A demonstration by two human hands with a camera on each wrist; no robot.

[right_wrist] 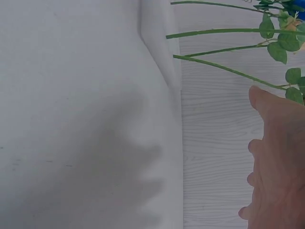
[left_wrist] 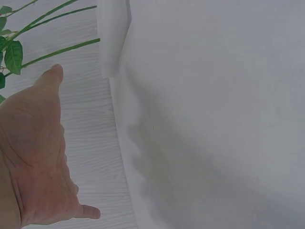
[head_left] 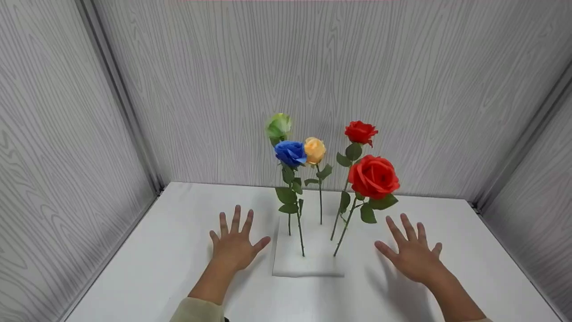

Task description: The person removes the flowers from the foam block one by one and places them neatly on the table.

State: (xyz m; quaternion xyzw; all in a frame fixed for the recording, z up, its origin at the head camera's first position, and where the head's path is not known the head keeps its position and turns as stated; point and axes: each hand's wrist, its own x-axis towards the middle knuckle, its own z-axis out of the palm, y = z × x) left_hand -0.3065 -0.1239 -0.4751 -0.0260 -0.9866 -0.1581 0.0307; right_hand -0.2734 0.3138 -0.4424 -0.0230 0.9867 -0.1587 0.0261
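Note:
Several artificial roses stand upright in a white block [head_left: 308,266] at the middle of the table. A large red rose [head_left: 374,177] leans right at the front, with a smaller red rose [head_left: 361,133] behind it. On the left are a blue rose [head_left: 290,153], a pale green rose [head_left: 279,126] and a yellow-orange rose [head_left: 315,151]. My left hand [head_left: 235,248] is spread left of the block, palm down, touching no flower. To the right, my right hand [head_left: 414,256] hovers with fingers spread, also apart from the stems. Both wrist views show the hands holding nothing.
The white table [head_left: 147,259] runs back to a grey wood-grain wall [head_left: 214,89]. Similar panels [head_left: 44,134] rise along the left and right sides. Shadows of both hands fall on the tabletop.

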